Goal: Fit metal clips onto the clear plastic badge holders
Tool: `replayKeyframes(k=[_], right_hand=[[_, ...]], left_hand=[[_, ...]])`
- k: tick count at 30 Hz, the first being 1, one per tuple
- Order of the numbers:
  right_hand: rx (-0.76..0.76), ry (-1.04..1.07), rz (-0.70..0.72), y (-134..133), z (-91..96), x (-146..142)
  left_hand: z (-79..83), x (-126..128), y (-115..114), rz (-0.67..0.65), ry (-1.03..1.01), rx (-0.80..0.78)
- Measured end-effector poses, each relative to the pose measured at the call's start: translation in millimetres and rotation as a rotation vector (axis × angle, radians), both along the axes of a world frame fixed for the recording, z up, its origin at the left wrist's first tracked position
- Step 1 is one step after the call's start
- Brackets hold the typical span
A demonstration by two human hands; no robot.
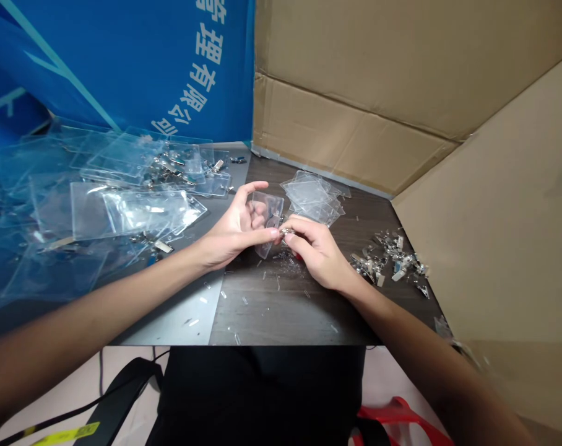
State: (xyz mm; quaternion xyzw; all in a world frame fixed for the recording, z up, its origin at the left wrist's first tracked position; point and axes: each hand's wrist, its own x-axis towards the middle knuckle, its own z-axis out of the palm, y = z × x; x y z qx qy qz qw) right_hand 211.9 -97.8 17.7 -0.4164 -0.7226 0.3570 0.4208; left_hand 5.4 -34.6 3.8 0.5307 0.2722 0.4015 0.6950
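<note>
My left hand (244,222) holds a clear plastic badge holder (272,207) over the middle of the table, its thumb pressing near the holder's edge. Right beside it, my right hand (315,248) pinches a small metal badge clip (286,233) against that same edge. The fingertips of both hands meet there and partly hide the clip, so I cannot tell whether it is fastened. Behind the hands lies a loose stack of clear badge holders (311,195). To the right is a heap of metal clips with clear straps (392,257).
A large pile of badge holders with clips (137,210) spreads over the left side. Small clear plastic scraps (223,294) are scattered on the dark table (281,322). A cardboard panel (346,130) and a blue printed banner (169,62) stand along the back.
</note>
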Motion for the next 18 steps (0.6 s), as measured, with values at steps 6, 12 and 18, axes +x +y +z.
replayKeyframes(k=[6, 12, 18], right_hand=[[0.139, -0.131, 0.009, -2.1, -1.6, 0.9], [0.166, -0.169, -0.010, -0.3, -4.3, 0.5], [0.157, -0.147, -0.007, 1.9, -4.8, 0.4]], left_hand=[[-0.7, 1.3, 2.9, 0.025, 0.061, 0.074], [0.1, 1.6, 5.3, 0.091, 0.135, 0.200], [-1.8, 1.2, 5.8, 0.088, 0.127, 0.200]])
